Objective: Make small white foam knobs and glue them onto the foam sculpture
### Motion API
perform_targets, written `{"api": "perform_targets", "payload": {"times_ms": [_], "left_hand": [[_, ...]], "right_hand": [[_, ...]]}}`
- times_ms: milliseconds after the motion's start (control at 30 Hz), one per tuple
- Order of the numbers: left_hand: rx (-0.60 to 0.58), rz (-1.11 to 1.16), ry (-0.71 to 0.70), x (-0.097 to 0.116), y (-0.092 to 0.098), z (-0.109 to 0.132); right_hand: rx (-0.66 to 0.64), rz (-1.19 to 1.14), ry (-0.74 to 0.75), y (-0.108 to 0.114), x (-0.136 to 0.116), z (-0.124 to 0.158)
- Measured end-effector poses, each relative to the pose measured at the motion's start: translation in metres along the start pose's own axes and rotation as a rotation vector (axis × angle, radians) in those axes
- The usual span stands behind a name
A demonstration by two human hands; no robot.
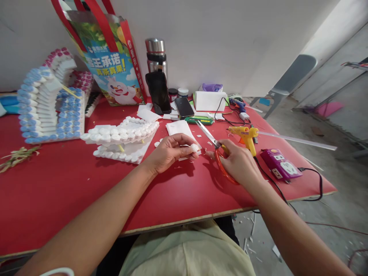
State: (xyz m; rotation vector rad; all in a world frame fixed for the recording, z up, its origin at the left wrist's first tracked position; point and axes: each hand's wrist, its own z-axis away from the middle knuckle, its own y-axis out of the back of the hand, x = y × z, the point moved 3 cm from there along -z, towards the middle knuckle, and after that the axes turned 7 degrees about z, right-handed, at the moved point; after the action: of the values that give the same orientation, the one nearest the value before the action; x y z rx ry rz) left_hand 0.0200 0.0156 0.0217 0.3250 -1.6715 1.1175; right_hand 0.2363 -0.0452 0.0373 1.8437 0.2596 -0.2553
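My left hand (pixel 169 152) pinches a small white foam piece (pixel 194 147) just above the red table (pixel 86 184). My right hand (pixel 237 163) grips red-handled scissors (pixel 214 145); their blades stand apart and point up-left, away from the foam piece. A thin white foam sheet (pixel 178 128) lies just behind my left hand. Small white scraps are scattered on the table around both hands.
A white foam model (pixel 123 138) and a blue-dotted one (pixel 48 105) sit to the left. A yellow glue gun (pixel 247 136), a purple power strip (pixel 280 164) with cables, two phones (pixel 158 92), a steel flask (pixel 155 55), a printed bag (pixel 112 65) and a white box (pixel 209 100) stand behind. A grey chair (pixel 287 82) is at the right.
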Motion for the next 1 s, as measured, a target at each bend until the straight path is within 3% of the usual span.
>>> {"api": "perform_targets", "payload": {"times_ms": [167, 367, 533, 633, 733, 833, 1000], "left_hand": [[-0.020, 0.074, 0.027, -0.001, 0.003, 0.001], [0.055, 0.116, 0.001, 0.001, 0.008, -0.002], [0.005, 0.160, -0.011, 0.002, 0.006, -0.003], [0.001, 0.183, -0.030, 0.002, 0.005, -0.004], [0.020, 0.193, -0.035, 0.003, 0.005, -0.004], [0.069, 0.217, -0.047, 0.004, 0.005, -0.004], [0.150, 0.206, -0.081, 0.006, 0.010, -0.003]], "right_hand": [[-0.019, 0.208, -0.039, -0.002, 0.015, -0.009], [0.100, 0.341, 0.052, -0.016, 0.024, -0.013], [-0.047, 0.459, 0.052, 0.001, 0.001, -0.016], [0.055, 0.187, 0.176, 0.028, -0.031, -0.021], [0.047, -0.153, 0.352, 0.035, -0.059, -0.030], [0.007, -0.344, 0.431, 0.016, -0.071, -0.041], [-0.004, -0.750, 0.302, -0.027, -0.059, -0.050]]}}
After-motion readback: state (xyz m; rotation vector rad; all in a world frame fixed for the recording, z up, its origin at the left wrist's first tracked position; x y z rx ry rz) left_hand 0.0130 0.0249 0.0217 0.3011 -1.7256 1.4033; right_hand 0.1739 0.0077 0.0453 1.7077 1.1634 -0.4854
